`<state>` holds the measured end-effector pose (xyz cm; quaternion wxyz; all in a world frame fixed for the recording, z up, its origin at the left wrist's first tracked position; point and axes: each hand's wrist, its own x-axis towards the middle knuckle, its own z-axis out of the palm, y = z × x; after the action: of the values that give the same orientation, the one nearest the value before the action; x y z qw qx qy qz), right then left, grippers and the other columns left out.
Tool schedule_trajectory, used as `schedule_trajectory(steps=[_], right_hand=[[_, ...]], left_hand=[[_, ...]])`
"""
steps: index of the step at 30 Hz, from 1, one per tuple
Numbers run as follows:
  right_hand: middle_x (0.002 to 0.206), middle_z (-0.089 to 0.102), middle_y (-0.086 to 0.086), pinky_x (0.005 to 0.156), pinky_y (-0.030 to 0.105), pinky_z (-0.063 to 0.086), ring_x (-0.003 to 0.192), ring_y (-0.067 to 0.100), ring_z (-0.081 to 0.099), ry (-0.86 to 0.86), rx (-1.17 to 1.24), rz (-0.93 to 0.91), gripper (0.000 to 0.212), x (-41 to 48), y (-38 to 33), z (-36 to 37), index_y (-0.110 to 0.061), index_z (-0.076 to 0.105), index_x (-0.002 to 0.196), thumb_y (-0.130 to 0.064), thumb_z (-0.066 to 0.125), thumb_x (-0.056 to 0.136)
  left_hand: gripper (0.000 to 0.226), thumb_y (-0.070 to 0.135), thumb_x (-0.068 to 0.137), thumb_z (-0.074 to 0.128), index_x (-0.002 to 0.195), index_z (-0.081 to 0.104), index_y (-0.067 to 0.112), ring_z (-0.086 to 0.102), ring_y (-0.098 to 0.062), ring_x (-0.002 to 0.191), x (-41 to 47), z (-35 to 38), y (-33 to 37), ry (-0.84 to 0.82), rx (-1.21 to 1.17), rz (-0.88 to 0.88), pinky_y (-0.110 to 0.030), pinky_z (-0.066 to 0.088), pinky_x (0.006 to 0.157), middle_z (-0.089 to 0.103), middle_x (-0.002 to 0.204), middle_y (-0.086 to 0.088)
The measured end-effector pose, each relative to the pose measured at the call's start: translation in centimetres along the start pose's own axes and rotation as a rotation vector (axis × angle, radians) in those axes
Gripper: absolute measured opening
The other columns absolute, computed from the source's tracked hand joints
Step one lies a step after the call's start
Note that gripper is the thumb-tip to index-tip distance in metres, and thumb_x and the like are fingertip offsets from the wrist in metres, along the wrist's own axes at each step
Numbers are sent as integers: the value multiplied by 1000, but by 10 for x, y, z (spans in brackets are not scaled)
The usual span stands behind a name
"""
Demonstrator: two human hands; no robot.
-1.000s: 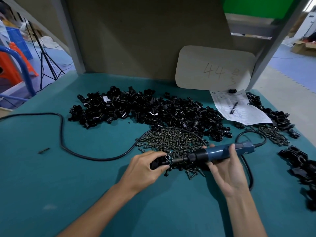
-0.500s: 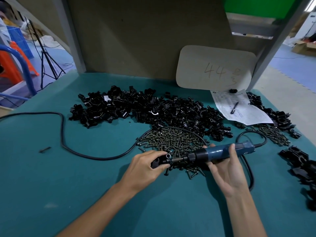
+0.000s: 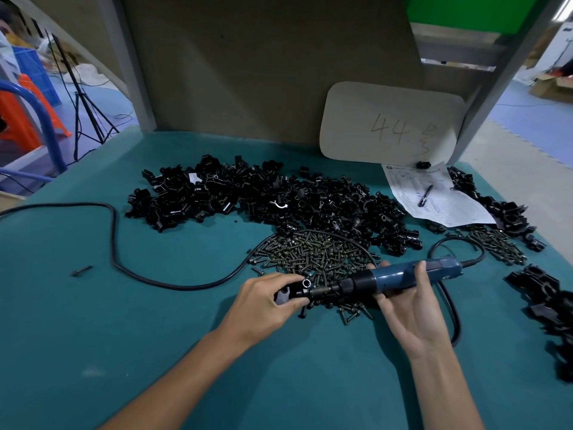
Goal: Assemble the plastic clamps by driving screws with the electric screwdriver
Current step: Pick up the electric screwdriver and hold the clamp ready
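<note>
On the teal bench, left hand pinches a clamp, right hand grips the screwdriver.

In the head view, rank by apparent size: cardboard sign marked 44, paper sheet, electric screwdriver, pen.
1. cardboard sign
2. paper sheet
3. electric screwdriver: longer but slimmer than the sheet and nearer the camera, so this order is unsure
4. pen

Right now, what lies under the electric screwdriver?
Under the black front part of the electric screwdriver lies the near edge of the screw pile. The right hand grips the blue body and covers whatever is below it.
</note>
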<state>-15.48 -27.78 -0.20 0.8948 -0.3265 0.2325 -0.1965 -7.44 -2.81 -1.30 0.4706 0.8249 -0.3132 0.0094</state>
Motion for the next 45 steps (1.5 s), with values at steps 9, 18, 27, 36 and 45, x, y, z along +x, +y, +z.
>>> schedule_trajectory(steps=[9,18,27,36,45], right_hand=[[136,60,21,91,43,60,118,31,68,-1,-2,26,67,-1,1,1,-16,46,142,-53,59,88],[126,70,12,96,50,56,121,31,66,-27,3,34,57,-2,0,0,-15,53,134,-52,56,90],[116,75,11,94,47,59,121,30,67,-51,-5,42,60,-3,0,-1,-9,56,131,-55,52,94],[130,68,13,92,41,58,126,31,63,-28,-68,20,68,-7,1,4,-7,50,141,-54,52,92],[142,56,25,79,39,63,118,32,68,-28,-116,41,78,-13,11,16,-1,41,148,-53,54,90]], left_hand=[[37,43,74,88,109,75,42,65,-3,70,4,-1,-3,-29,-146,-215,-24,54,64,74,84,17],[44,41,79,84,120,74,30,62,9,101,1,-4,1,26,-57,-98,-14,50,88,71,108,20],[45,34,85,80,125,71,15,63,2,105,-2,-2,4,58,32,51,-15,49,94,70,112,11],[7,28,89,77,91,78,21,65,-4,72,1,-1,1,137,-67,-25,-13,46,65,70,81,16],[33,47,101,52,89,70,23,63,-8,74,1,-1,-8,180,-51,-31,-22,46,61,67,79,14]])
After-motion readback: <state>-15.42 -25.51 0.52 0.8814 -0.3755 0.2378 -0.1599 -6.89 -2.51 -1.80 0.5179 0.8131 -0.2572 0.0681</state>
